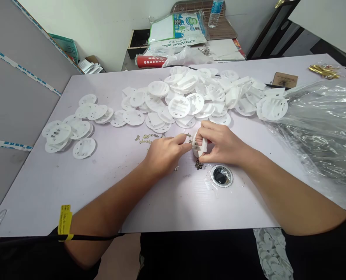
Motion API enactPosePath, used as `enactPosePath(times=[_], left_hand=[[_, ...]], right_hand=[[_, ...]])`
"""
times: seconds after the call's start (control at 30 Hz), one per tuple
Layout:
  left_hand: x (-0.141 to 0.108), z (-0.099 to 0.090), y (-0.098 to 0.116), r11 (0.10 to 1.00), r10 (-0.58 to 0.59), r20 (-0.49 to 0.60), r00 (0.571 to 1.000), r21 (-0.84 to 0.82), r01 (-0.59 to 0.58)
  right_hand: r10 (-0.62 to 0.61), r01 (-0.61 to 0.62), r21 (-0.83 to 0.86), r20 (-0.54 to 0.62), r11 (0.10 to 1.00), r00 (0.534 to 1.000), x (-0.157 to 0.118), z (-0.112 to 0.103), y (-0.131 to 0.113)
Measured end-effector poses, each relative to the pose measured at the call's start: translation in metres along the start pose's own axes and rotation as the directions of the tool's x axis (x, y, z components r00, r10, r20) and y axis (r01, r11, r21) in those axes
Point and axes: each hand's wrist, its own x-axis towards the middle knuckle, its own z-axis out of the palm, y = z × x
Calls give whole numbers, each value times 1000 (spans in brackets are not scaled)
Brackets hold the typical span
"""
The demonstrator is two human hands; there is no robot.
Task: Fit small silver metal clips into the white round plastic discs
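Near the middle of the table, my right hand [219, 142] grips a round white plastic disc [199, 147], held on edge. My left hand [165, 154] is at the disc's left side, its thumb and index finger pointing at it; whether something small is between those fingertips cannot be made out. Small metal parts [146, 137] lie scattered behind my left hand, and a few dark metal pieces [199, 165] sit just below the disc. A large pile of white discs [179, 107] spreads behind both hands.
More white discs [59, 133] lie stacked at the left. A round black-centred object [221, 176] is right of centre, near my right forearm. Clear plastic sheeting [330, 136] covers the right side. A brown card [285, 79] and gold pieces [324, 71] lie at the back right.
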Motion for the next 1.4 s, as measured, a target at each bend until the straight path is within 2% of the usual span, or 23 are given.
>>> enactPosePath(times=[0.1, 0.13, 0.2, 0.27, 0.33, 0.4, 0.5, 0.57, 0.67, 0.77, 0.9, 1.0, 1.17, 1.27, 1.4], left_hand=[[-2, -1, -6, 998, 39, -66, 997, -49, -42], [-3, -3, -8, 994, 21, -111, 994, -101, -32], [-4, -7, -12, 957, -92, -188, 978, -287, 35], [-3, -10, -16, 841, -222, -198, 955, -534, 85], [-2, -13, -18, 678, -274, -165, 947, -732, 68], [-1, -13, -19, 515, -278, -132, 951, -857, 32], [0, -12, -18, 316, -293, -77, 953, -949, 20], [0, -12, -16, 195, -319, -12, 948, -979, 54], [0, -15, -14, 14, -331, 123, 936, -991, 135], [-1, -16, -14, -90, -335, 169, 927, -985, 147], [0, -17, -15, -131, -333, 170, 927, -982, 133], [-1, -18, -16, -139, -346, 206, 915, -976, 168], [-3, -18, -17, -165, -341, 279, 898, -958, 235], [-4, -19, -18, -140, -341, 283, 897, -958, 249], [-3, -21, -16, -49, -389, 256, 885, -965, 258]], right_hand=[[5, -5, -16, -30, 1000, 1000, -3, -3, 2], [26, -26, 10, -60, 1000, 998, -4, -4, 2], [136, -113, 173, -125, 978, 983, -5, -3, 1], [313, -231, 451, -116, 862, 943, -5, 0, -2], [421, -316, 648, -8, 693, 907, -3, 6, -8], [471, -346, 732, 40, 587, 881, 0, 11, -16], [473, -359, 803, 109, 477, 874, 3, 16, -26], [470, -380, 808, 147, 451, 871, 3, 16, -31], [474, -418, 771, 173, 480, 863, 1, 14, -33], [483, -448, 709, 172, 544, 858, -2, 14, -31], [462, -411, 651, 104, 638, 881, -3, 15, -29], [431, -351, 625, 25, 698, 902, -3, 15, -30], [434, -357, 587, 11, 727, 901, -3, 15, -33], [418, -332, 573, -21, 750, 908, -3, 16, -32], [394, -296, 521, -85, 801, 915, -4, 18, -32]])
